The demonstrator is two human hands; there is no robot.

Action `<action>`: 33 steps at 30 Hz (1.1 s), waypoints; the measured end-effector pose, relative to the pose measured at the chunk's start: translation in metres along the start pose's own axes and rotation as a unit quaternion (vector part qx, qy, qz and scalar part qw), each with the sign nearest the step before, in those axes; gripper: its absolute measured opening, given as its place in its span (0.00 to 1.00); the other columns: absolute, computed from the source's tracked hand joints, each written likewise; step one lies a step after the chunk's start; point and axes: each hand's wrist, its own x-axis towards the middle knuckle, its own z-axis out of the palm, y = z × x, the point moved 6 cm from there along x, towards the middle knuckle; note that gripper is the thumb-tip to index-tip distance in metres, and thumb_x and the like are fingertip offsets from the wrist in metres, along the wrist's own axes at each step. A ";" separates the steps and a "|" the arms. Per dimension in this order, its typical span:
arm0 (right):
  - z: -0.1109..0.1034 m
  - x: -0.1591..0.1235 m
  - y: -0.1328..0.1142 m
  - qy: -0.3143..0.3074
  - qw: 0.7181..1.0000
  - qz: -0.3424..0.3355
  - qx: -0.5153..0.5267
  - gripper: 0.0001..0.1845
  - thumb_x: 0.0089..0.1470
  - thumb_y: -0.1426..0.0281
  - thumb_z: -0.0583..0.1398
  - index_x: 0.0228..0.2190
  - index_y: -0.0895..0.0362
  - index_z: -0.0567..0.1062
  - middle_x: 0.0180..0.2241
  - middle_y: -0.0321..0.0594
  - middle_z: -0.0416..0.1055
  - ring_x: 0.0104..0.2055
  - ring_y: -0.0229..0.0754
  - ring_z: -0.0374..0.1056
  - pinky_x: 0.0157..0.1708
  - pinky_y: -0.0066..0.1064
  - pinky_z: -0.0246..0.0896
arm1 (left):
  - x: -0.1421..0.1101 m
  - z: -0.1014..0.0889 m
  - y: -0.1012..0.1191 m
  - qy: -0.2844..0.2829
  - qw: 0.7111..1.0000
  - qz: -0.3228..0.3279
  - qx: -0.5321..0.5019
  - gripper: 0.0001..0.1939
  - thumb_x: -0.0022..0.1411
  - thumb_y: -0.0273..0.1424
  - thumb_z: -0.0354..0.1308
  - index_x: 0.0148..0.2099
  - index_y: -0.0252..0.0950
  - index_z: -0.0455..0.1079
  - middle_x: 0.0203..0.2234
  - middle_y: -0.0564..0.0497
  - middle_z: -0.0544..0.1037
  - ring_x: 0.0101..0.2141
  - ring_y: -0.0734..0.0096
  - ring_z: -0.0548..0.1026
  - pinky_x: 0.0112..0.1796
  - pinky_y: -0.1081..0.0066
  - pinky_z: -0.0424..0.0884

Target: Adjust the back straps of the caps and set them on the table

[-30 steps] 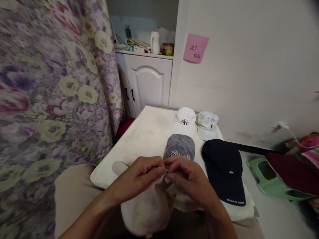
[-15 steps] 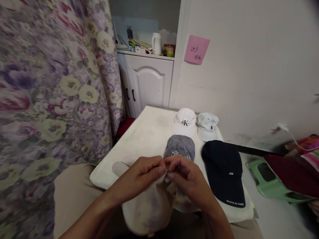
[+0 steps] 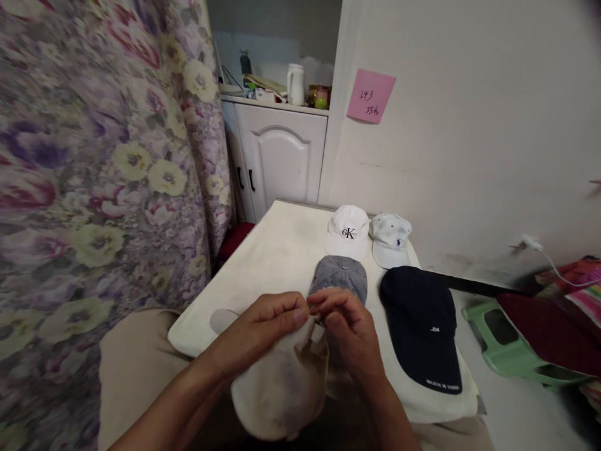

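Note:
A beige baseball cap [image 3: 282,391] hangs over my lap at the near table edge, its opening turned partly toward the right and a pale label showing inside. My left hand [image 3: 275,319] pinches the cap's upper edge between thumb and fingers. Just beside it, my right hand [image 3: 347,322] has its fingers curled together at the same edge, by the strap end; the fingertips are partly hidden. Right behind the hands sits a grey cap [image 3: 340,275], its front lettering covered by my right hand. A dark navy cap [image 3: 420,319] lies to the right.
At the back of the cream-covered table [image 3: 263,257] sit a white CK cap [image 3: 348,228] and a pale cap with a small logo [image 3: 390,238]. A floral curtain [image 3: 103,188] hangs at the left. A green stool [image 3: 498,332] stands on the floor at the right.
The beige cap has turned slightly, so the label inside shows more. My right hand has shifted a little, and its fingers cover more of the grey cap's lettering.

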 end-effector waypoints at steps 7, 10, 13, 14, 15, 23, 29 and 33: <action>0.001 -0.009 0.020 -0.067 0.979 0.133 0.137 0.15 0.49 0.68 0.71 0.40 0.51 0.78 0.34 0.34 0.74 0.34 0.36 0.67 0.33 0.25 0.61 | 0.000 -0.006 0.001 0.010 1.000 -0.009 -0.014 0.17 0.64 0.43 0.57 0.29 0.35 0.65 0.22 0.56 0.64 0.23 0.76 0.60 0.23 0.76 0.56; 0.003 -0.009 0.023 -0.056 0.965 0.150 0.209 0.15 0.47 0.68 0.72 0.38 0.52 0.78 0.32 0.34 0.73 0.33 0.35 0.67 0.33 0.24 0.60 | 0.000 -0.009 0.009 0.005 0.999 0.019 0.037 0.16 0.66 0.43 0.55 0.32 0.36 0.66 0.23 0.57 0.65 0.24 0.76 0.62 0.24 0.76 0.59; 0.005 -0.007 0.020 -0.043 0.954 0.163 0.247 0.15 0.45 0.68 0.73 0.36 0.54 0.78 0.30 0.33 0.72 0.31 0.34 0.66 0.32 0.23 0.60 | -0.006 -0.006 0.021 0.002 0.984 0.073 0.163 0.12 0.63 0.41 0.59 0.42 0.38 0.69 0.32 0.54 0.72 0.32 0.70 0.70 0.32 0.72 0.67; 0.006 -0.007 0.019 -0.039 0.953 0.167 0.251 0.15 0.45 0.68 0.73 0.35 0.54 0.78 0.30 0.33 0.72 0.31 0.33 0.66 0.32 0.23 0.60 | -0.010 -0.003 0.026 0.006 0.971 0.100 0.218 0.15 0.61 0.40 0.63 0.47 0.40 0.69 0.37 0.53 0.74 0.37 0.67 0.72 0.37 0.69 0.70; 0.007 -0.007 0.017 -0.035 0.952 0.170 0.251 0.15 0.45 0.67 0.73 0.35 0.54 0.78 0.30 0.33 0.72 0.31 0.33 0.66 0.32 0.23 0.61 | -0.014 0.002 0.029 0.016 0.952 0.131 0.275 0.22 0.58 0.39 0.66 0.53 0.43 0.68 0.43 0.51 0.74 0.43 0.63 0.72 0.43 0.65 0.70; 0.009 -0.008 0.012 -0.006 0.964 0.155 0.214 0.12 0.48 0.70 0.71 0.36 0.53 0.79 0.31 0.34 0.74 0.31 0.33 0.67 0.31 0.23 0.63 | -0.043 0.025 0.017 0.206 0.753 0.253 0.571 0.26 0.63 0.26 0.57 0.62 0.37 0.58 0.59 0.37 0.66 0.59 0.48 0.63 0.56 0.47 0.62; 0.007 -0.009 0.015 0.011 0.964 0.165 0.208 0.12 0.48 0.67 0.71 0.36 0.52 0.79 0.31 0.34 0.74 0.30 0.35 0.67 0.30 0.25 0.63 | -0.043 0.016 -0.002 0.219 0.702 0.252 0.629 0.24 0.63 0.18 0.48 0.61 0.35 0.60 0.48 0.40 0.76 0.48 0.53 0.73 0.49 0.53 0.70; 0.009 -0.012 0.017 0.004 0.975 0.148 0.163 0.11 0.50 0.67 0.70 0.38 0.51 0.79 0.33 0.34 0.76 0.32 0.37 0.69 0.33 0.26 0.64 | -0.038 0.004 0.000 0.197 0.777 0.209 0.560 0.20 0.61 0.17 0.47 0.53 0.37 0.64 0.40 0.45 0.77 0.40 0.59 0.76 0.40 0.61 0.72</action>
